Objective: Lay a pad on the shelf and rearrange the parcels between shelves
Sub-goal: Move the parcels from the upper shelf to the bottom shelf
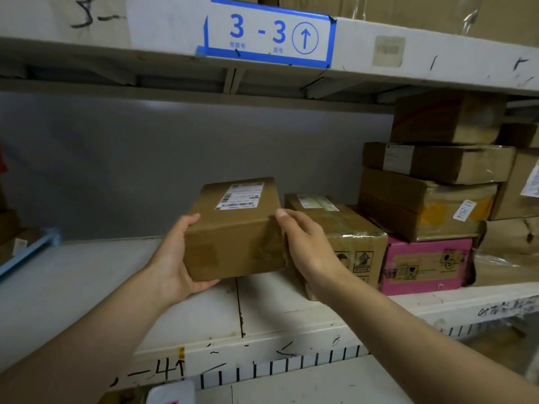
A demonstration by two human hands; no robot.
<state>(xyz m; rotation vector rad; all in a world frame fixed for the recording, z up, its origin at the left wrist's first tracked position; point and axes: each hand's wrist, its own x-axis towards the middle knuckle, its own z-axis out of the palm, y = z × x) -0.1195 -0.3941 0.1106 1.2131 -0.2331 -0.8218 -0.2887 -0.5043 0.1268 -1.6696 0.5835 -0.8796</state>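
A small brown cardboard parcel with a white label (233,231) sits just left of the taped brown carton (350,240), seemingly held slightly above the white shelf board (87,287) that carton stands on. The left grip (175,258) cups its lower corner farthest from the carton. The right grip (306,243) clasps the side facing the carton. The parcel looks stiff and light. Its tape may be slick, so opposite faces with a palm beneath seem the safest hold.

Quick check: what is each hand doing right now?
Left hand: grips the left end of the brown parcel, fingers curled under it.
Right hand: holds the same parcel's right side, thumb on its top edge.
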